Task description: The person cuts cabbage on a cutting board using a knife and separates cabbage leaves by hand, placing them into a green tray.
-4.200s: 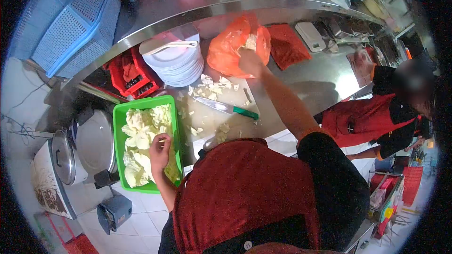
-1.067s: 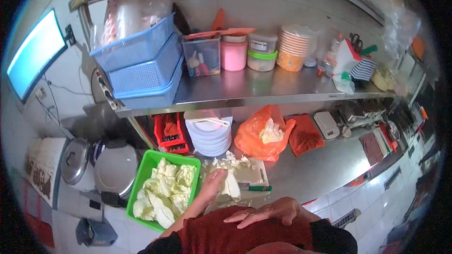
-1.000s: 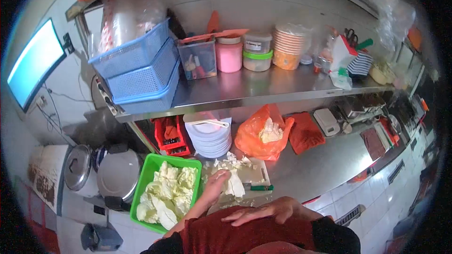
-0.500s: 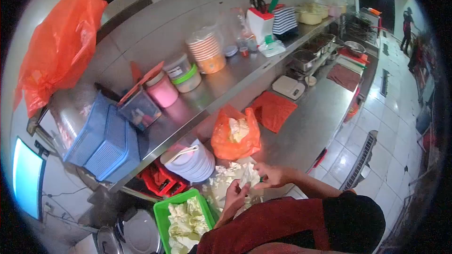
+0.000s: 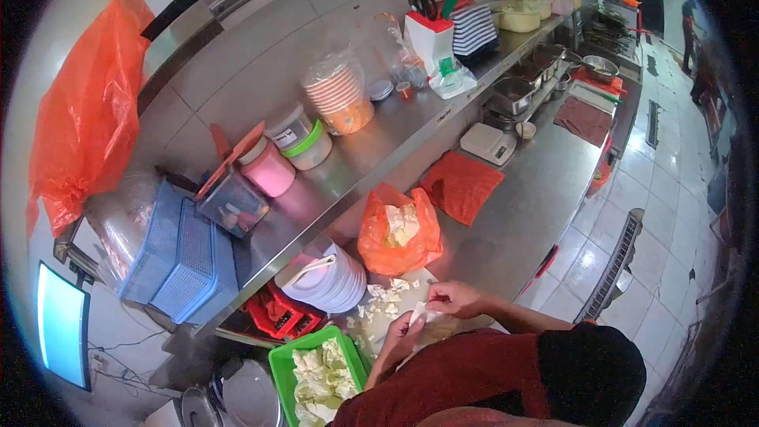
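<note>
My left hand (image 5: 402, 335) is closed on a small whitish vegetable piece (image 5: 418, 313), its exact kind unclear. Close by on the right, my right hand (image 5: 455, 300) has its fingers curled together at that piece; whatever they grip is hidden. Both hands are over a pale cutting board (image 5: 407, 306) strewn with small cream-white bits (image 5: 383, 294). At the board's left stands a green tray (image 5: 278, 364) of pale, leafy-looking pieces (image 5: 320, 379). Behind the board, an orange plastic bag (image 5: 379, 241) sits open with a whitish lump (image 5: 402, 223) inside.
Stacked white containers (image 5: 340, 278) and a red crate (image 5: 277, 315) stand under the steel shelf (image 5: 371, 158). A red cloth (image 5: 461, 187) and a white scale (image 5: 488, 144) lie along the counter (image 5: 522, 221). A person (image 5: 689, 35) is far off in the aisle.
The large pale piece between my hands is now a small one. A green bit at my right hand no longer shows. The bits on the board look fewer; the camera view has shifted slightly.
</note>
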Demonstrator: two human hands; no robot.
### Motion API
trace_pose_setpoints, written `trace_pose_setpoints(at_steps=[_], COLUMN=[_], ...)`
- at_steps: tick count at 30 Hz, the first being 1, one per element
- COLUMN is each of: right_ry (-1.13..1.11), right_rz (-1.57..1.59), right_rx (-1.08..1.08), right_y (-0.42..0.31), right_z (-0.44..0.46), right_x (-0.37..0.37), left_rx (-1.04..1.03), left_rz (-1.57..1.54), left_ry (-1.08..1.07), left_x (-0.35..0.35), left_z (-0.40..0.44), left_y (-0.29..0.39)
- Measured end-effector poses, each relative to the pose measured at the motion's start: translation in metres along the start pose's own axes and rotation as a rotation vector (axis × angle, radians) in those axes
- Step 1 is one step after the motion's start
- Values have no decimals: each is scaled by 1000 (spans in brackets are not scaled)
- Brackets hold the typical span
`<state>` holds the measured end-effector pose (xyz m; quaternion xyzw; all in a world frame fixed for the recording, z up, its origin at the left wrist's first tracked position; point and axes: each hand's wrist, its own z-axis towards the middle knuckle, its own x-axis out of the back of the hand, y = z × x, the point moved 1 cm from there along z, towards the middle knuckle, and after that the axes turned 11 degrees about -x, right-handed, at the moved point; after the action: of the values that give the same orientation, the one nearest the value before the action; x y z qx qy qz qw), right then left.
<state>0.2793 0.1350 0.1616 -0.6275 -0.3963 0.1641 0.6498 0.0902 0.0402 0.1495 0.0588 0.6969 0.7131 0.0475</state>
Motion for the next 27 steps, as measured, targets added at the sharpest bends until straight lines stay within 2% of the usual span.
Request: trace_pose_setpoints(at_steps=[2,4,6,10,12,16,18,20,26,27], right_ry=[15,100,85,80,60,8,-46,-101,-189,-197], right_rz=[64,99,118,155,178,277,272,268,154,168], right_rx=[11,127,108,92,87,76,20,-36,19,14], right_y=[2,2,-1,-2,8,27,22,22,46,45], right_z=[12,21,28,36,41,52,46,48,47,46], right_x=[-3,-6,-6,-6,-6,-6,1,6,-7,-10], left_rx=[21,46,-29,-25,62,94,127,128,207,179], left_rz=[6,8,32,-48,-40,-15,-37,-24,-43,-140], left_ry=[43,89,129,239,331,394,504,525,580,587], left_x=[8,10,12,18,19,13,12,13,8,9], left_z=[0,-3,-3,-1,0,5,7,6,-12,-14], left_y=[-14,-13,-6,-11,-13,-10,-14,-16,-34,-43])
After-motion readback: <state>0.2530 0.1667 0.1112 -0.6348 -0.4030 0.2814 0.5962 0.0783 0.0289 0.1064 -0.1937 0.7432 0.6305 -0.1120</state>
